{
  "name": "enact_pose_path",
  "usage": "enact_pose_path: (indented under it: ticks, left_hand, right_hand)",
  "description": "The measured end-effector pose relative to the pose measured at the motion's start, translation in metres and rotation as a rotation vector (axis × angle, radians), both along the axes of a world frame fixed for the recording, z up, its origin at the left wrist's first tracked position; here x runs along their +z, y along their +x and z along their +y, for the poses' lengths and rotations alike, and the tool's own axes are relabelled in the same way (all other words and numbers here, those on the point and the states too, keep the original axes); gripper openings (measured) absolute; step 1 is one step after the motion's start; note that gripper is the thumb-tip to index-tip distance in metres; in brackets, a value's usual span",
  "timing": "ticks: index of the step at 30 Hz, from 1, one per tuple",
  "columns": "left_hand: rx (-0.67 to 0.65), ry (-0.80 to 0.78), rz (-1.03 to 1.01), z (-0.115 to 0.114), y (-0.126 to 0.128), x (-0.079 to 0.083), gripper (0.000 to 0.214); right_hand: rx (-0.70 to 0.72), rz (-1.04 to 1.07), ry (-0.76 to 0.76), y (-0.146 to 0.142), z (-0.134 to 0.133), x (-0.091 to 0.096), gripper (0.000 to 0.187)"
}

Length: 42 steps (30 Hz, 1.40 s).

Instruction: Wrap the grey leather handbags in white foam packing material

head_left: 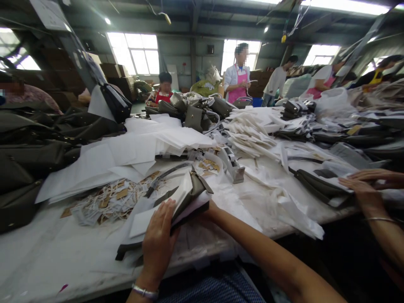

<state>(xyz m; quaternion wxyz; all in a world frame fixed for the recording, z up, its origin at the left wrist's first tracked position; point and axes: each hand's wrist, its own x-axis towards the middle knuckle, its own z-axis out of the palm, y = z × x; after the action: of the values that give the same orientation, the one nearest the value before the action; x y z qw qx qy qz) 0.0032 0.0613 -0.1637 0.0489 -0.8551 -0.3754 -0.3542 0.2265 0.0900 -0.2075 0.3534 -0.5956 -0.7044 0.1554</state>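
A dark olive handbag (196,185) with white sheets around it rests tilted on the table in front of me, its strap (168,174) looping away behind it. My left hand (159,237) grips the bag's near left side, fingers over a white sheet (142,223) and thumb near the lower edge. Against the bag's right end is my right hand (211,210), its fingers hidden behind the bag. A dark strip (124,251) sticks out under the sheets at left. Beyond the bag lie a heap of string tags (110,200) and a tape dispenser (232,166).
White sheets (120,151) are piled behind the tags, with more stacked sheets (252,126) farther right. Dark bags (19,181) crowd the left side. At right, a co-worker's hands (362,187) touch another dark bag (318,183). Several people stand or sit across the table.
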Motion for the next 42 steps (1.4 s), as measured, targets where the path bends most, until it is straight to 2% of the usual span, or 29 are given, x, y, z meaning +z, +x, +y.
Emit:
enact_pose_path:
  ticks: [1, 3, 6, 8, 12, 14, 17, 20, 22, 24, 28, 31, 35, 38, 42]
  left_hand:
    - [-0.017, 0.023, 0.018, -0.001, 0.001, -0.003, 0.069]
    - [-0.042, 0.061, 0.065, -0.003, 0.003, -0.009, 0.066]
    - [-0.052, 0.095, 0.137, -0.007, 0.006, -0.015, 0.062]
    - [-0.053, 0.124, 0.166, -0.01, 0.006, -0.017, 0.057]
    - [-0.066, 0.197, 0.204, -0.018, 0.004, -0.022, 0.052]
    - [-0.077, 0.225, 0.223, -0.021, 0.003, -0.024, 0.05]
    - [-0.077, 0.245, 0.237, -0.025, 0.0, -0.026, 0.048]
    - [-0.052, 0.24, 0.25, -0.028, -0.006, -0.025, 0.048]
    - [-0.049, 0.255, 0.261, -0.031, -0.01, -0.025, 0.048]
    - [-0.055, 0.284, 0.265, -0.034, -0.012, -0.026, 0.048]
    - [-0.04, 0.301, 0.259, -0.038, -0.009, -0.032, 0.048]
    - [-0.039, 0.282, 0.239, -0.039, -0.007, -0.037, 0.046]
    - [-0.042, 0.262, 0.229, -0.039, -0.007, -0.041, 0.047]
    - [-0.037, 0.256, 0.222, -0.039, -0.007, -0.043, 0.047]
    - [-0.028, 0.234, 0.233, -0.038, -0.008, -0.042, 0.049]
  right_hand:
    - [0.049, -0.049, 0.018, 0.007, -0.008, -0.002, 0.018]
    - [0.092, -0.125, 0.019, 0.028, -0.026, -0.006, 0.034]
    - [0.036, -0.304, 0.003, 0.066, -0.045, -0.01, 0.057]
    - [0.014, -0.376, -0.024, 0.091, -0.047, -0.011, 0.058]
    - [-0.025, -0.217, -0.006, 0.116, -0.035, -0.008, 0.043]
    - [-0.083, -0.142, 0.047, 0.113, -0.028, 0.0, 0.041]
    - [-0.166, -0.091, 0.107, 0.092, -0.017, 0.025, 0.037]
    - [-0.142, -0.114, 0.037, 0.06, 0.002, 0.051, 0.028]
    - [-0.095, -0.163, -0.051, 0.039, 0.023, 0.061, 0.021]
    - [-0.097, -0.216, -0.152, 0.023, 0.047, 0.062, 0.016]
    - [-0.225, -0.332, -0.385, 0.0, 0.088, 0.052, 0.029]
    - [-0.305, -0.366, -0.497, -0.008, 0.104, 0.045, 0.034]
    - [-0.297, -0.308, -0.603, -0.004, 0.112, 0.042, 0.027]
    - [-0.248, -0.186, -0.605, 0.008, 0.112, 0.043, 0.022]
    - [-0.174, 0.057, -0.456, 0.024, 0.102, 0.046, 0.022]
